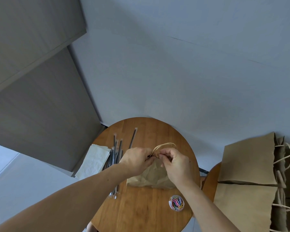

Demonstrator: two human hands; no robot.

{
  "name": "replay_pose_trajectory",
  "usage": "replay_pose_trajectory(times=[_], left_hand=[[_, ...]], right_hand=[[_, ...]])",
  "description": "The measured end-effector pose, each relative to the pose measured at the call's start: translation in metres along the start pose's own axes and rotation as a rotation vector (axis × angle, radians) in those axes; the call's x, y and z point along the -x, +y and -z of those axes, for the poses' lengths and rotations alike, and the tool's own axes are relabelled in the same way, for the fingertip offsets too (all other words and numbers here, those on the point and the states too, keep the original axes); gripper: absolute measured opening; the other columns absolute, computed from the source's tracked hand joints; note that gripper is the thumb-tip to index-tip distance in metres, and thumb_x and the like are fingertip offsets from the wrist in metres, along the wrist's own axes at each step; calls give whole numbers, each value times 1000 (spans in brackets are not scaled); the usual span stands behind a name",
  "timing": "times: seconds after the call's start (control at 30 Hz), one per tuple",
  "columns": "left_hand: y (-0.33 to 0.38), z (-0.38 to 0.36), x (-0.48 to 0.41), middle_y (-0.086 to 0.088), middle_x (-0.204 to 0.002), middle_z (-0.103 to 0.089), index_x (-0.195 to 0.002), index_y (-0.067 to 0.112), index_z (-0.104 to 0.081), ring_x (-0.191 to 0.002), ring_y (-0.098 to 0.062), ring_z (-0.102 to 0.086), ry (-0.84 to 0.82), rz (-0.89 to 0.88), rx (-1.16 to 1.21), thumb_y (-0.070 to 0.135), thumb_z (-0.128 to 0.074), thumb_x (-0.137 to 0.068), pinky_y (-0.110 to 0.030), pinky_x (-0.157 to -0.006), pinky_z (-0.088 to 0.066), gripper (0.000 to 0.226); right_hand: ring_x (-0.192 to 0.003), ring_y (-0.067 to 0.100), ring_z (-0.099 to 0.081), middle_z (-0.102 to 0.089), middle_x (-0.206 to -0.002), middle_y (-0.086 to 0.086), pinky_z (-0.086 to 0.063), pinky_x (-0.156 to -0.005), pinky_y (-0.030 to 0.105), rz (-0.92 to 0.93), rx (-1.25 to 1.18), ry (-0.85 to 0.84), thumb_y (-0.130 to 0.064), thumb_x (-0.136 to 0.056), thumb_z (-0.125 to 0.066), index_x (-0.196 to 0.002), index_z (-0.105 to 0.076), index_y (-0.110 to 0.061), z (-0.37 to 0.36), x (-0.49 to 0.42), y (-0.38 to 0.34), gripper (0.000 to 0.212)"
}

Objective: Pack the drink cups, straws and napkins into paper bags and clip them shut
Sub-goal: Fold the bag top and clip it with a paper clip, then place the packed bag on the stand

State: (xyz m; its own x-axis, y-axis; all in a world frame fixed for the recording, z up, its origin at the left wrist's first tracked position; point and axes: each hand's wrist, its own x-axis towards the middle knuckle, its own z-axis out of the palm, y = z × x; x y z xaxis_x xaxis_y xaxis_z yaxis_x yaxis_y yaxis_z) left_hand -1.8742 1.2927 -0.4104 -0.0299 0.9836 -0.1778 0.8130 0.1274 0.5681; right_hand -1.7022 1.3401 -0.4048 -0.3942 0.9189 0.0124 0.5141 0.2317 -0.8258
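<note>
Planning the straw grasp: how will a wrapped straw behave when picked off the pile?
The straws look thin and long, so probably light and bendy. Their clear wrappers are likely slippery. They overlap loosely, so neighbours may shift or roll.

One wide-angle camera on my head, facing forward and down: table [141,213] close below, my left hand [137,160], right hand [177,164] mid-view, wall [174,64] beyond.

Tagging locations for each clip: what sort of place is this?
Likely a plain room, home or small shop, used for packing: a round wooden table by a bare wall, wrapped straws and napkins, paper bags stacked alongside.
</note>
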Motion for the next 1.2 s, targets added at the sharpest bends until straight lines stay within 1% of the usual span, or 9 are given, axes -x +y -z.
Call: replay_pose_trajectory(times=[0.27,0.43,0.57,0.77,0.87,0.97,1.07,1.13,1.2], left_hand=[[0,0,0,7,-79,-68,-98,24,-66,-73,-15,-61,6,-29,17,32,-53,-97,-32,-66,-49,15],[3,-5,2,5,-74,-66,-91,18,-66,-69,-15,-61,28,-13,51,28,-55,-96,-35,-66,-51,15],[3,-8,2,4,-73,-66,-91,18,-67,-68,-15,-61,61,10,61,29,-55,-96,-33,-64,-50,17],[3,-8,10,7,-76,-68,-95,20,-69,-71,-12,-63,42,31,97,29,-56,-95,-35,-69,-52,15],[5,3,10,9,-80,-69,-97,23,-69,-75,-10,-64,18,32,110,32,-59,-93,-34,-72,-53,14],[3,14,11,15,-83,-69,-97,31,-69,-77,-4,-64,-2,49,120,38,-65,-88,-24,-67,-53,13],[-11,17,19,25,-102,-64,-117,40,-61,-92,5,-59,0,103,135,45,-71,-80,-12,-72,-45,39],[-26,15,27,26,-114,-59,-130,38,-53,-103,4,-55,36,159,165,41,-76,-76,-14,-80,-45,59],[-43,8,36,25,-120,-54,-136,36,-48,-110,1,-53,46,242,204,36,-80,-73,-16,-85,-45,70]], right_hand=[[-71,5,-68,-74,-83,-8,-57,-64,23,173,220,9,-16,-87,-74,-96,-74,-14,-1,-1,7,9],[-57,12,-65,-70,-68,-4,-54,-51,31,253,378,22,-18,-86,-76,-88,-72,-14,-2,4,10,6],[-52,14,-63,-68,-63,-3,-51,-46,28,254,433,44,-20,-84,-77,-85,-71,-14,-4,5,9,9],[-70,16,-68,-72,-80,-2,-52,-59,29,216,436,-40,-31,-92,-67,-98,-70,-15,-5,9,10,17],[-78,5,-69,-74,-94,-8,-57,-66,22,360,313,9,-27,-89,-72,-108,-71,-17,1,16,5,21],[-69,-2,-61,-72,-92,-7,-53,-60,14,520,232,133,-19,-87,-74,-99,-73,-14,15,24,9,13],[-70,2,-55,-65,-86,-6,-51,-57,19,491,273,239,-28,-88,-69,-92,-69,-12,36,24,22,17],[-80,5,-52,-60,-97,-4,-50,-65,20,365,331,284,-34,-83,-70,-108,-64,-10,49,24,35,36],[-90,8,-53,-53,-117,-4,-52,-73,24,183,338,184,-36,-80,-75,-131,-52,-13,58,25,53,60]])
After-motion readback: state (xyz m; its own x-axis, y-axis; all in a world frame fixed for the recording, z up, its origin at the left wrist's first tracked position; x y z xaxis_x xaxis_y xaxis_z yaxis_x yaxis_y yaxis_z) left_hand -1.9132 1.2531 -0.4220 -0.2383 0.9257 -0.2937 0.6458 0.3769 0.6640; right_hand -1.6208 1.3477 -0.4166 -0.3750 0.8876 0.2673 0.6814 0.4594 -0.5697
